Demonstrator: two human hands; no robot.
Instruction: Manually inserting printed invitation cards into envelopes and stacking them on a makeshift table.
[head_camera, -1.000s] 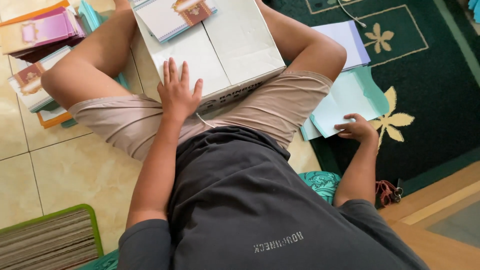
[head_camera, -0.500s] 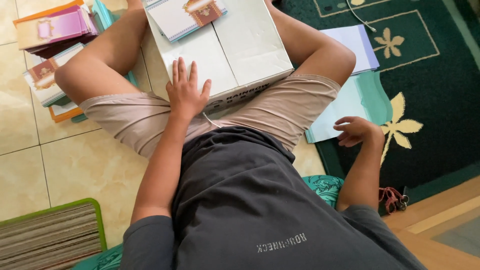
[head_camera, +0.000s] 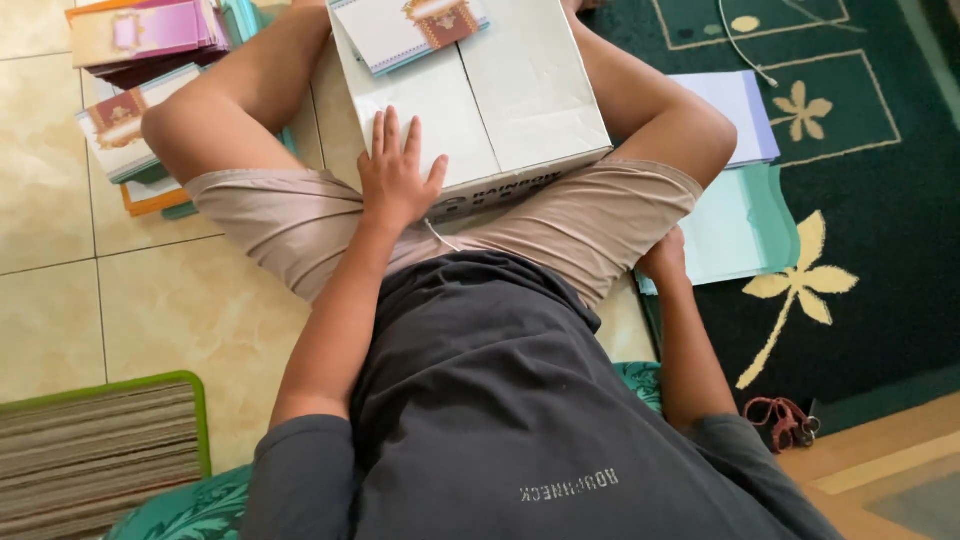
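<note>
I sit on the floor with a white cardboard box (head_camera: 520, 90) between my legs. My left hand (head_camera: 395, 175) lies flat on the box's near left flap with its fingers spread and nothing in it. A printed card with a brown emblem (head_camera: 410, 25) rests on the far part of the box. My right hand (head_camera: 664, 256) is curled beside my right thigh, at the near edge of a stack of pale teal sheets (head_camera: 745, 225). Its fingers are mostly hidden, so a grip does not show.
Pink cards (head_camera: 150, 30) and cream printed cards (head_camera: 115, 125) are stacked on the tile at far left. Lavender sheets (head_camera: 740, 110) lie on the green patterned carpet (head_camera: 880, 150). A striped mat with a green border (head_camera: 95, 450) is near left; a small reddish object (head_camera: 785, 420) near right.
My right hand has drawn in from the middle of the teal sheets to their edge against my thigh. My left hand stays flat on the box.
</note>
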